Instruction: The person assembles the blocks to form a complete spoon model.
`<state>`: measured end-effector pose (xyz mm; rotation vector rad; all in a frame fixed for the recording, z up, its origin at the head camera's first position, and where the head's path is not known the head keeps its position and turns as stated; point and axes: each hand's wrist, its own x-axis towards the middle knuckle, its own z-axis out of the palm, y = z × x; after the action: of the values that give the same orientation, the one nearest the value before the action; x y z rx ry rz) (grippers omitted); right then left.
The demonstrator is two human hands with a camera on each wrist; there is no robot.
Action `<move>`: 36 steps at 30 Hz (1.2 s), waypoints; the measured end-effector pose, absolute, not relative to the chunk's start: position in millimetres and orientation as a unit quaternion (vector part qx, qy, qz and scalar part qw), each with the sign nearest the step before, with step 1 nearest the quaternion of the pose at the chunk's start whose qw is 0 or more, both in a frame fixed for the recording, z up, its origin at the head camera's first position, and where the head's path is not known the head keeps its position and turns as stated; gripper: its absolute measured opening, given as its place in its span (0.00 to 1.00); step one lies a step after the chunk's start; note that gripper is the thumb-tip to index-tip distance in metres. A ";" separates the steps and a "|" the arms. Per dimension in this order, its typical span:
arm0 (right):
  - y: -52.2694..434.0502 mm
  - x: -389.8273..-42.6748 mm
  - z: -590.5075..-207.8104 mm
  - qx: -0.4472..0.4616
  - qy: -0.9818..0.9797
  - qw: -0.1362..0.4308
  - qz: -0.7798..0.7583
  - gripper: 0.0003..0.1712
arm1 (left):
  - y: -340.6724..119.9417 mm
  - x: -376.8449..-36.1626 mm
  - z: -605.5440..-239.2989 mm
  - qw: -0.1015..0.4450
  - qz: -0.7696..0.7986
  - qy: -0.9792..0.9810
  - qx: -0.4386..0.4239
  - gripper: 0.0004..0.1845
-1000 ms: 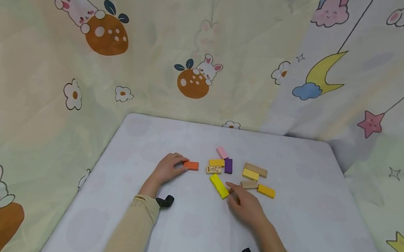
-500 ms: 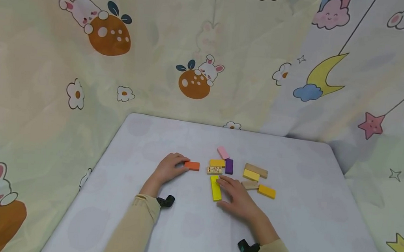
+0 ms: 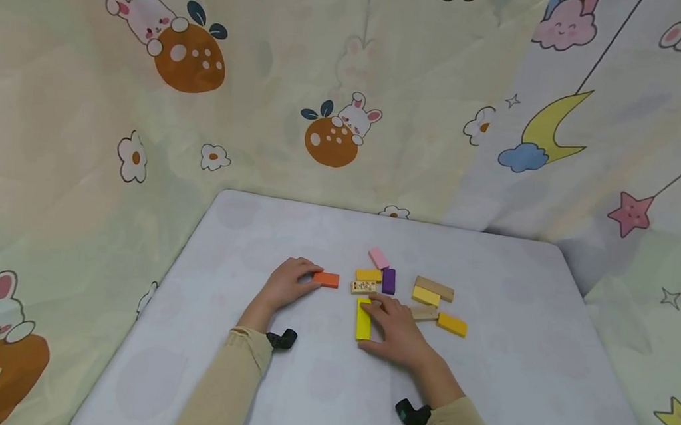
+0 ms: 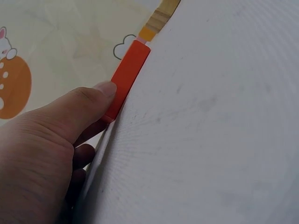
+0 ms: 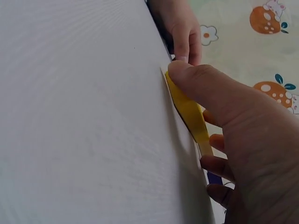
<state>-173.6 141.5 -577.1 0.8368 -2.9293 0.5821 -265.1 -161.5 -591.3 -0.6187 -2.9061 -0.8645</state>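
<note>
My left hand [image 3: 283, 287] pinches the left end of an orange block [image 3: 328, 280] lying flat on the table; in the left wrist view the thumb presses on this orange block [image 4: 130, 74]. To the right, my right hand [image 3: 397, 334] holds a long bright yellow block [image 3: 363, 321] by its ends, thumb at the near end and a finger at the far end. In the right wrist view the thumb tip touches one end of the yellow block [image 5: 189, 112]. This block points away from me, just below a patterned block [image 3: 363, 287]. Its right side is partly covered by the hand.
Behind the patterned block lie an amber block [image 3: 368, 275], a purple block [image 3: 388, 281] and a pink block [image 3: 379, 257]. Right of them are a tan block [image 3: 435, 288], a yellow block [image 3: 426, 296], another tan block [image 3: 424, 313] and an orange-yellow block [image 3: 452, 325].
My right hand has moved left and turned the long yellow block from slanted to pointing straight away, with its near end shifted left. The left hand stays on the orange block.
</note>
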 end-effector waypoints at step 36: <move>48.9 -202.0 -571.8 0.288 -0.949 0.002 0.128 0.44 | -162.8 -267.9 -591.1 0.033 -0.246 -0.945 -0.214 0.20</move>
<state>-202.0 48.9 -571.8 0.9049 -2.9780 0.4017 -267.9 -162.8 -591.1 -0.6596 -2.9069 -0.7558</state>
